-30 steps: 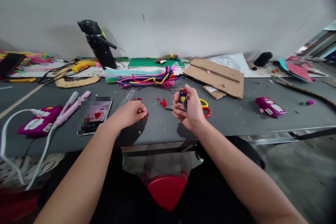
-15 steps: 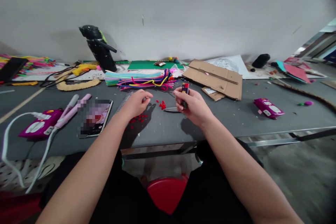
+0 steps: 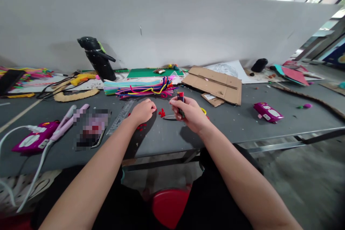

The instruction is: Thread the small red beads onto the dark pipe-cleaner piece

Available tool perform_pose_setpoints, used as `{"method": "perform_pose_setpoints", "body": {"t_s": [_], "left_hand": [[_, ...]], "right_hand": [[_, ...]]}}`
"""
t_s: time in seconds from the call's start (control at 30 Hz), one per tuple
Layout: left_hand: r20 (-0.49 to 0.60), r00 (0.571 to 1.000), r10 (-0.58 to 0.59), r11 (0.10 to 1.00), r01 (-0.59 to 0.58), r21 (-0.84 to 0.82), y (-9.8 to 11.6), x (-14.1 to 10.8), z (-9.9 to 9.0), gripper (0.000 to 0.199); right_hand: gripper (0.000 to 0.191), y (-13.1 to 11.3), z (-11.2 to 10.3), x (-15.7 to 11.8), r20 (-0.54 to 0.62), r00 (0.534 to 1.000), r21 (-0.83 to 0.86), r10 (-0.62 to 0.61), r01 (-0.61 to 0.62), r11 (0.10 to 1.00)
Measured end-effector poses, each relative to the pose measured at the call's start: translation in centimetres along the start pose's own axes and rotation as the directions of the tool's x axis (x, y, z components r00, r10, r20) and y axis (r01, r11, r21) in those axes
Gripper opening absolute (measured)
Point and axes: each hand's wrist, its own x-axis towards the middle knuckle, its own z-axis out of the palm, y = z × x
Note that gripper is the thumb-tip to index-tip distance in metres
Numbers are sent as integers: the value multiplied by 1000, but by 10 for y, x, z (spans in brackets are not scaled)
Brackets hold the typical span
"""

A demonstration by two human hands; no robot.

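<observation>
In my right hand [image 3: 190, 113] a lighter [image 3: 180, 97] with a red top stands upright, the fingers wrapped round it. My left hand [image 3: 144, 111] is closed in a pinch above the table, a speck of red showing at its fingertips; it looks like a small red piece [image 3: 155, 109]. Between the hands lies a little pile of red pieces [image 3: 162, 113]. More red bits [image 3: 141, 126] are partly hidden by my left wrist. Scissors lie beneath my right hand: their blade [image 3: 169, 117] points left and a yellow handle [image 3: 203, 111] shows behind.
A bundle of coloured pipe cleaners [image 3: 140, 88] lies behind the hands, with folded cardboard [image 3: 215, 83] to its right. At left are a clear ruler [image 3: 120, 116], a phone [image 3: 94, 127], a pink straightener [image 3: 68, 122] and a black flask [image 3: 98, 59]. A purple pack [image 3: 268, 112] sits right.
My left hand has moved down toward the red pile and closed its fingers, red now showing at the tips. My right hand still holds the lighter. The view has tilted up slightly.
</observation>
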Motion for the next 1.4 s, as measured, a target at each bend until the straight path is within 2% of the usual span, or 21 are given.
{"method": "perform_pose_setpoints", "body": {"t_s": [0.13,0.27,0.33,0.4,0.57,0.8,0.97,1.1,1.23,1.4], "left_hand": [[-44,998,-54,993,49,-108,8,-10,-8,15],[-56,997,-47,967,31,-252,34,-35,-32,23],[-94,994,-50,910,7,-414,47,-49,-43,23],[-86,996,-33,867,-14,-498,55,-60,-49,23],[-67,998,-18,764,-29,-645,60,-72,-49,27],[-99,995,-20,786,-45,-617,56,-78,-46,21],[-174,985,-21,849,-75,-523,49,-90,-45,22],[-306,949,77,921,-185,-342,48,-92,-43,17],[-365,911,192,924,-294,-246,49,-92,-37,11],[-393,898,197,927,-301,-222,49,-91,-34,12]], "right_hand": [[19,12,2,6,-16,999,-93,-29,27,995],[22,28,8,10,-47,996,-262,-81,66,963],[26,32,13,9,-42,996,-281,-78,63,958],[31,33,19,6,2,996,-298,-88,85,951],[33,38,25,3,83,983,-348,-163,182,920],[26,42,26,5,63,988,-414,-138,152,898],[25,42,29,3,36,997,-351,-67,75,934],[26,45,29,2,33,998,-284,-52,59,957],[27,48,30,1,21,997,-281,-73,76,957],[26,50,34,1,-4,996,-303,-90,84,949]]}}
